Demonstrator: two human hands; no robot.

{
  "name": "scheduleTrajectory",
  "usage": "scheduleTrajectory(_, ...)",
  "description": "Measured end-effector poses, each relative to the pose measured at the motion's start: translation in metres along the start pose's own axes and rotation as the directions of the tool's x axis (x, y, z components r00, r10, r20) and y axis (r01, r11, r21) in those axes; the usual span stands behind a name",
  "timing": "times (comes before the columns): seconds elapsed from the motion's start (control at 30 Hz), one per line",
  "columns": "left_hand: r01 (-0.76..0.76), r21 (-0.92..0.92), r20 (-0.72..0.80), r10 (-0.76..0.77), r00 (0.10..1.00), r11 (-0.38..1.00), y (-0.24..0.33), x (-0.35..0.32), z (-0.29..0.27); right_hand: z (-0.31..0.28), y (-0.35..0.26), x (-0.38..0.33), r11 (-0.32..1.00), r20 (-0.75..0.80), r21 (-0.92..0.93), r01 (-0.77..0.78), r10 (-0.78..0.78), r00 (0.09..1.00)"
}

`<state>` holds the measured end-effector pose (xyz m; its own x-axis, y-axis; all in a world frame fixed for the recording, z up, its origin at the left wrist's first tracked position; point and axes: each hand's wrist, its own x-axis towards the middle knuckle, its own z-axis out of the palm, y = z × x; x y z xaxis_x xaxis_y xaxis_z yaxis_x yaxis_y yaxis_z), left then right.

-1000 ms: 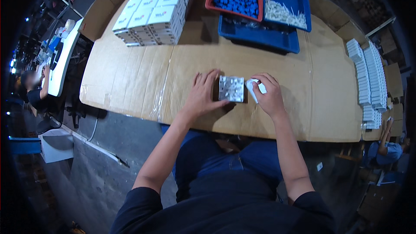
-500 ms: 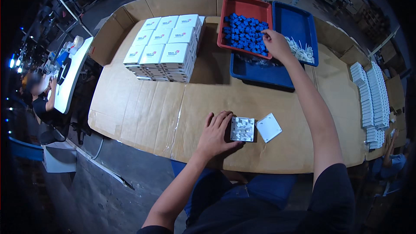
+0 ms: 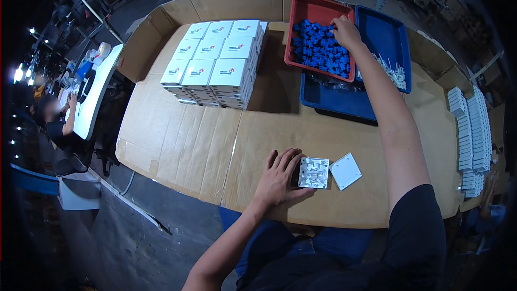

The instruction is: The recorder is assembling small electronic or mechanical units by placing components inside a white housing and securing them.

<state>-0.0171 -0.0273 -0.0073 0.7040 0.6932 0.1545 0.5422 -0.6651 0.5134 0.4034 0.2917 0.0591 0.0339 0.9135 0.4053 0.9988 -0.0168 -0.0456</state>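
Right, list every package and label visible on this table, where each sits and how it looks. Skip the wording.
Stacked white cardboard boxes: far left of the cardboard-covered table, a three-by-three block, several layers deep.
Small labels: one on each box top, red and dark print.
Rows of flat white packs: right table edge, stacked in long columns.
No signs or screens clearly visible.

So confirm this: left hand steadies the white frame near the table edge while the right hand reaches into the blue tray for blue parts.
Not quite. In the head view the right hand reaches into the red tray, not the blue one. The left hand does steady the white frame.
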Motion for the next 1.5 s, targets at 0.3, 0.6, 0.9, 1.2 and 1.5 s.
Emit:
scheduleTrajectory(0.3,0.002,-0.034,-0.015,-0.003,1.000,0.999,0.007,0.003,-0.002,-0.072,-0.019,-0.051,0.735,-0.236,0.678,0.004,0.212,0.948)
scheduleTrajectory(0.6,-0.021,-0.023,-0.085,0.019,0.996,1.000,0.011,-0.004,0.008,-0.218,-0.099,-0.223,-0.117,-0.136,0.978,0.170,0.249,0.959)
scheduleTrajectory(0.9,-0.062,0.050,-0.108,0.067,0.992,0.997,0.002,-0.007,0.017,-0.184,-0.144,-0.366,-0.959,0.259,0.252,0.129,0.195,0.946)
scheduleTrajectory(1.2,-0.011,-0.011,-0.110,0.009,0.994,1.000,0.017,-0.008,0.020,-0.181,-0.149,-0.411,-0.860,0.286,0.505,0.073,0.246,0.926)
scheduleTrajectory(1.5,-0.013,0.027,-0.158,0.017,0.987,1.000,0.024,-0.019,0.026,-0.118,-0.174,-0.432,0.238,0.207,0.912,-0.334,0.435,0.876)
